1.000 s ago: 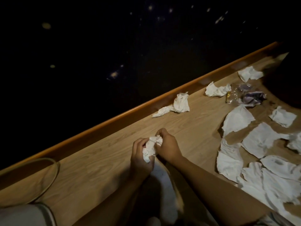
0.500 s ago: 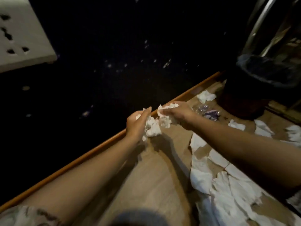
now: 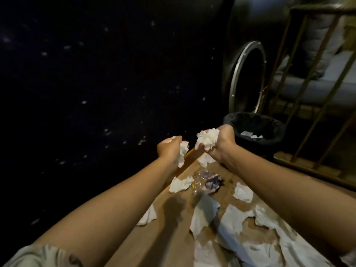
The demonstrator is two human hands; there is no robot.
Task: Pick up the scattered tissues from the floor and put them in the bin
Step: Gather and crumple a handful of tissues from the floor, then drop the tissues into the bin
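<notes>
While both hands are clenched on crumpled tissues, left hand (image 3: 169, 149) on a small wad (image 3: 183, 151) and right hand (image 3: 221, 140) on a bigger one (image 3: 207, 140), carry them fully over the bin (image 3: 254, 130) before releasing; many tissues (image 3: 204, 214) remain on the floor (image 3: 173, 237).

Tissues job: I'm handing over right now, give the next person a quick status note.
Left hand: shut on a crumpled tissue.
Right hand: shut on a larger tissue wad, raised near the black-lined bin, not over it yet.
Done: a few white tissues already lie in the bin.
Left: drop both handfuls in, then collect the many tissues on the wooden floor and the plastic wrapper.
</notes>
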